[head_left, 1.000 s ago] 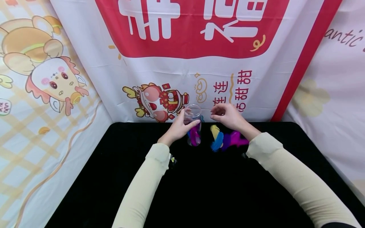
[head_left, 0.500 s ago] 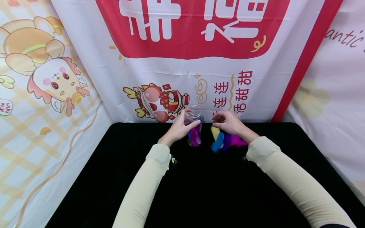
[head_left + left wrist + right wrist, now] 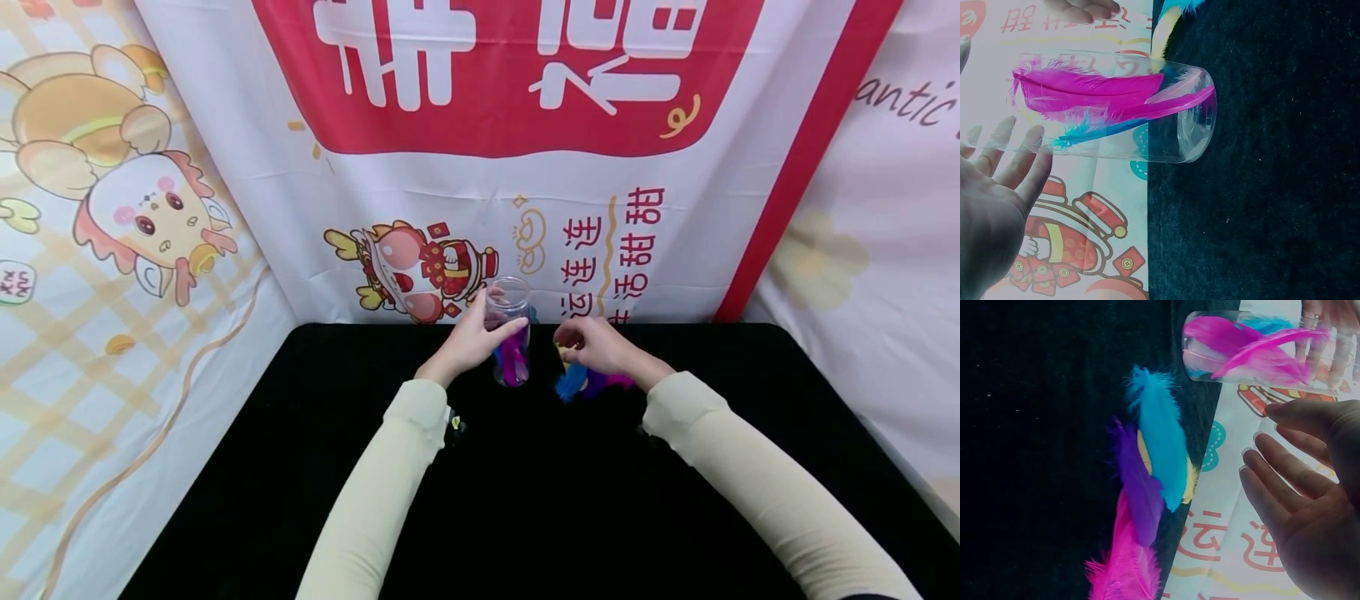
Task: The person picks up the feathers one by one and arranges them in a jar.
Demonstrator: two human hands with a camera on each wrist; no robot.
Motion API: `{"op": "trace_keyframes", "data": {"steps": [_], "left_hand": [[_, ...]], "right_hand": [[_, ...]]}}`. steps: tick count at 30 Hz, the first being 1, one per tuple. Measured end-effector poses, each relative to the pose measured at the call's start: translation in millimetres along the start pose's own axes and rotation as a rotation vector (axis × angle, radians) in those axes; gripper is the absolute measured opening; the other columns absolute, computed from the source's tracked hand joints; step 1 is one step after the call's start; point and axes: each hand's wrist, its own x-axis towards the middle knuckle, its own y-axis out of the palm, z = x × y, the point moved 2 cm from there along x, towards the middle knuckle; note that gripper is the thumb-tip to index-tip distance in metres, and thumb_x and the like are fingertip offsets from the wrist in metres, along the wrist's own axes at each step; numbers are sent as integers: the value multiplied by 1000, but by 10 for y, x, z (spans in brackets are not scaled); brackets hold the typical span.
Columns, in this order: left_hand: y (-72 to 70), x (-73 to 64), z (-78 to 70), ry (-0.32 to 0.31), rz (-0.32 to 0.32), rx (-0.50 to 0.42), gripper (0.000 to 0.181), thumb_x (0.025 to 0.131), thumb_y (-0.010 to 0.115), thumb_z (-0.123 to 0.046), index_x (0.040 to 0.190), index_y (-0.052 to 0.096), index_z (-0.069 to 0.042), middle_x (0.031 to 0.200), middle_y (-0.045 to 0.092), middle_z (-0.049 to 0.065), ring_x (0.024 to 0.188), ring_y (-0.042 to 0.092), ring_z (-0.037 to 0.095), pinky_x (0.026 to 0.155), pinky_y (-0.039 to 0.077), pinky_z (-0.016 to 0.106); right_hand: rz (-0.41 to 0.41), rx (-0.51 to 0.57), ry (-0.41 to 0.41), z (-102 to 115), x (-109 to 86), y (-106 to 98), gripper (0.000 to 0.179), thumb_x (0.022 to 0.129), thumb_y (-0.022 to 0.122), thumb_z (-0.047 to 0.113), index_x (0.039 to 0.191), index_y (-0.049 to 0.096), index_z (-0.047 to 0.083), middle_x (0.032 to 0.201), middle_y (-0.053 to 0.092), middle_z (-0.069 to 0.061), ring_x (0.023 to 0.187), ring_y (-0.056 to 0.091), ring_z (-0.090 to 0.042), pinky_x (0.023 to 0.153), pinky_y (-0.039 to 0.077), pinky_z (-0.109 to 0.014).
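Note:
My left hand [image 3: 472, 337] grips a clear, open-topped jar [image 3: 512, 367], which stands upright near the table's back edge. Inside it are magenta feathers [image 3: 1091, 90] and a blue feather [image 3: 1110, 130], clearly visible in the left wrist view. To the jar's right, my right hand [image 3: 600, 346] is low over a small row of loose feathers. In the right wrist view these are a blue feather [image 3: 1163, 437], a purple feather [image 3: 1138, 487], a pink feather [image 3: 1125, 562] and some yellow [image 3: 1190, 484] partly covered by the blue one. The right fingers are loosely bent, with nothing between them.
A black cloth [image 3: 480, 500] covers the table. Directly behind its back edge hangs a white and red printed backdrop [image 3: 300, 208]. Patterned fabric [image 3: 82, 375] lines the left side, and another pale sheet [image 3: 862, 292] hangs on the right.
My right hand has come down from beside the jar's mouth to the loose feathers, now covering part of the yellow and pink ones. The left hand and jar have stayed in place.

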Motion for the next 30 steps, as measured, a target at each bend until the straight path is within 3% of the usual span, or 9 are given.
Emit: {"op": "trace_keyframes", "data": {"steps": [9,20,23,28,30], "left_hand": [[0,10,7,13,-3,14,78,95,70,-52,152,32,-13,140,51,7,128,58,26,111,45,43],[2,5,27,3,10,9,79,95,69,-53,153,32,-13,142,49,8,130,57,28,111,46,43],[2,7,28,3,14,12,80,96,69,-51,154,31,-12,143,49,9,130,56,28,111,45,44],[0,14,15,9,12,17,78,96,69,-49,154,31,-12,142,49,8,129,57,28,111,45,44],[-3,13,6,11,6,17,77,96,69,-50,152,32,-14,141,50,8,128,57,27,111,45,44]], "right_hand": [[49,-71,-37,-66,-21,90,30,83,75,0,113,71,2,111,73,-17,106,68,-30,95,54,-50],[164,-127,22,-218,-56,178,44,84,71,-1,128,65,-3,122,69,-18,117,62,-34,103,49,-51],[205,-110,32,-364,-30,191,46,86,72,3,132,62,-2,124,67,-18,116,62,-33,101,50,-52],[231,-98,27,-962,138,346,51,86,78,19,133,62,10,122,67,-11,112,61,-27,96,50,-52],[213,-124,15,-1107,182,386,50,85,80,23,131,64,12,119,69,-9,110,62,-26,93,50,-54]]}}
